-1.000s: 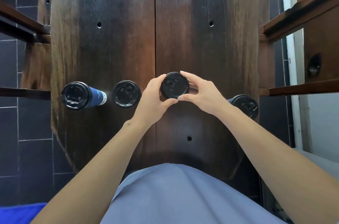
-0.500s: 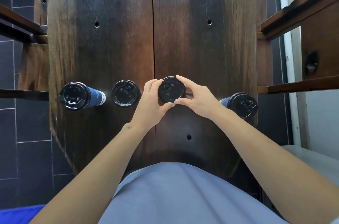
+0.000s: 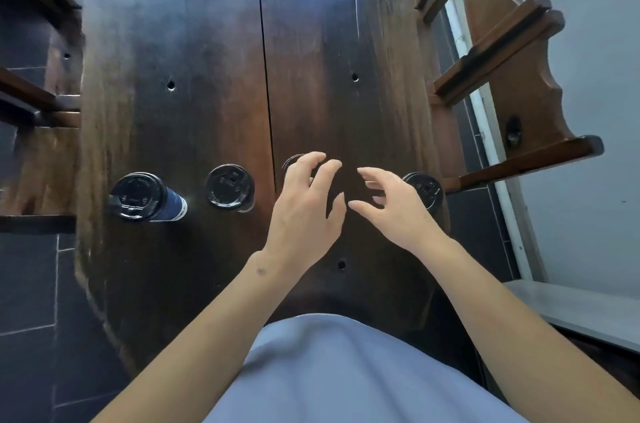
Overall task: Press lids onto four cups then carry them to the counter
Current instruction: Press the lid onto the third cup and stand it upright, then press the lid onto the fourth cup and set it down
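Several blue cups with black lids stand in a row on the dark wooden table. The leftmost cup and the second cup are in plain sight. My left hand hovers over the third cup, hiding most of it; only a sliver of its lid shows. My right hand hangs between the third cup and the rightmost cup, partly covering that one. Both hands have loosely spread fingers and hold nothing.
Wooden chairs or benches flank the table, one at the right and one at the left. A white surface sits at the lower right. Dark floor tiles show at the left.
Both hands have let go of the third cup's lid and drawn back with fingers spread. The camera has tilted, so more of the far table shows.
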`<state>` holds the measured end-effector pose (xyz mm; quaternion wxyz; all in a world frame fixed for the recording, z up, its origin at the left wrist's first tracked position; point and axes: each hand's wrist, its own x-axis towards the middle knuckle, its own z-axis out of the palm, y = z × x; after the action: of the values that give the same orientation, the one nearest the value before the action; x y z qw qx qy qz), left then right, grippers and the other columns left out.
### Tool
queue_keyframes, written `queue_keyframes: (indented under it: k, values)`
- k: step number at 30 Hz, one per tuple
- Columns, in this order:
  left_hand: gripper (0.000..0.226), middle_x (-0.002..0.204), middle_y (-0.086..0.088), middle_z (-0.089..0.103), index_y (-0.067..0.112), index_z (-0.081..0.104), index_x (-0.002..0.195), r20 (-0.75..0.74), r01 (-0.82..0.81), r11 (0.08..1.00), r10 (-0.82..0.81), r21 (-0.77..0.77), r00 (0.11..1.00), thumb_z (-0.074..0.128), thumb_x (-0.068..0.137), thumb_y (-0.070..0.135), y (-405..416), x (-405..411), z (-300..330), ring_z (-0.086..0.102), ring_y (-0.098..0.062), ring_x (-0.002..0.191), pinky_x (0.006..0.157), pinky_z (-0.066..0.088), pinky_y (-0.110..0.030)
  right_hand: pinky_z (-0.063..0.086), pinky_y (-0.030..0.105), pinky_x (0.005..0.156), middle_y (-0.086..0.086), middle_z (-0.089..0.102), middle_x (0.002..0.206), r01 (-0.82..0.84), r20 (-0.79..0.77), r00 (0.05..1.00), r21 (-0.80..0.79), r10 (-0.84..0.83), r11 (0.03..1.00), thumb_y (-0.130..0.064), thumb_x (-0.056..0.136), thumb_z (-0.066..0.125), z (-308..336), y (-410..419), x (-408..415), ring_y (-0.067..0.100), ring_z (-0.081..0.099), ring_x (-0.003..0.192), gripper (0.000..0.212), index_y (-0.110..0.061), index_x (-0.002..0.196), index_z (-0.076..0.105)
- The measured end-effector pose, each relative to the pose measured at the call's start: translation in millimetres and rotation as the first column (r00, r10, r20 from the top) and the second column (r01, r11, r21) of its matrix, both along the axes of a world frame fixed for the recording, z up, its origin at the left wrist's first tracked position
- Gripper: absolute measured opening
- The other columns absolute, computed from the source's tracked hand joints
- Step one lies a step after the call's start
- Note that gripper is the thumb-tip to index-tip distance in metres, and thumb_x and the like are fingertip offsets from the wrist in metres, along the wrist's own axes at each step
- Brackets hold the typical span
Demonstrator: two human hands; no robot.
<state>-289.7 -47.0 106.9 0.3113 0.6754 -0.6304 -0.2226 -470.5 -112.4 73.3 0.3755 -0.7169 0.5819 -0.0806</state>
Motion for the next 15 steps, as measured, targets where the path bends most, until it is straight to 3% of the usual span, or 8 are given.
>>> queue_keyframes:
  k: [2, 5, 7, 9, 12, 15]
  values:
    - [0.042, 0.134, -0.014, 0.064, 0.005, 0.068, 0.131, -0.085, 0.049, 0.999, -0.05, -0.015, 0.995, 0.08, 0.092, 0.009, 5, -19, -2, 0.063, -0.03, 0.121, 0.102, 0.053, -0.03, 0.048, 0.016, 0.095, -0.008, 0.062, 0.136, 0.083, 0.008, 0.997, -0.104, -0.083, 0.991, -0.032, 0.09, 0.078, 3, 15, -24, 0.008, 0.058, 0.12, 0.05, -0.03, 0.136, 0.06]
    - [0.046, 0.131, -0.008, 0.063, 0.01, 0.063, 0.139, -0.169, 0.125, 0.986, -0.105, 0.111, 0.98, 0.078, 0.095, 0.013, 0, -51, -17, 0.065, -0.024, 0.114, 0.097, 0.061, -0.04, 0.055, 0.042, 0.101, -0.005, 0.063, 0.13, 0.204, -0.068, 0.972, -0.244, -0.226, 0.948, -0.028, 0.086, 0.081, -1, 18, -71, 0.016, 0.056, 0.12, 0.042, -0.027, 0.126, 0.065]
    - [0.058, 0.133, -0.006, 0.06, 0.016, 0.055, 0.149, -0.185, 0.192, 0.95, -0.149, 0.244, 0.971, 0.078, 0.096, 0.018, -14, -71, -30, 0.065, -0.025, 0.115, 0.098, 0.059, -0.043, 0.049, 0.049, 0.107, -0.002, 0.057, 0.138, 0.218, -0.165, 0.953, -0.212, -0.255, 0.953, -0.034, 0.083, 0.083, -10, 5, -102, 0.021, 0.049, 0.127, 0.053, -0.03, 0.13, 0.059]
    - [0.072, 0.136, -0.005, 0.057, 0.024, 0.046, 0.156, -0.2, 0.249, 0.894, -0.185, 0.373, 0.962, 0.081, 0.094, 0.023, -32, -88, -42, 0.064, -0.025, 0.116, 0.103, 0.056, -0.044, 0.041, 0.052, 0.112, -0.002, 0.048, 0.148, 0.162, -0.207, 0.963, -0.065, -0.173, 0.985, -0.04, 0.078, 0.086, -20, -14, -124, 0.023, 0.043, 0.135, 0.072, -0.035, 0.14, 0.048]
    - [0.089, 0.141, -0.006, 0.055, 0.03, 0.037, 0.162, -0.202, 0.267, 0.842, -0.191, 0.469, 0.96, 0.087, 0.088, 0.025, -57, -111, -56, 0.062, -0.028, 0.12, 0.108, 0.053, -0.046, 0.036, 0.044, 0.113, -0.007, 0.04, 0.157, 0.054, -0.164, 0.986, 0.109, -0.035, 0.993, -0.044, 0.071, 0.09, -38, -38, -143, 0.02, 0.041, 0.142, 0.096, -0.04, 0.149, 0.033]
    - [0.098, 0.141, -0.007, 0.056, 0.03, 0.032, 0.165, -0.178, 0.247, 0.829, -0.18, 0.503, 0.967, 0.088, 0.085, 0.022, -70, -128, -64, 0.06, -0.028, 0.125, 0.109, 0.051, -0.045, 0.035, 0.028, 0.103, -0.011, 0.04, 0.159, -0.04, -0.085, 0.995, 0.167, 0.055, 0.985, -0.041, 0.07, 0.091, -53, -53, -149, 0.015, 0.042, 0.142, 0.104, -0.045, 0.151, 0.027]
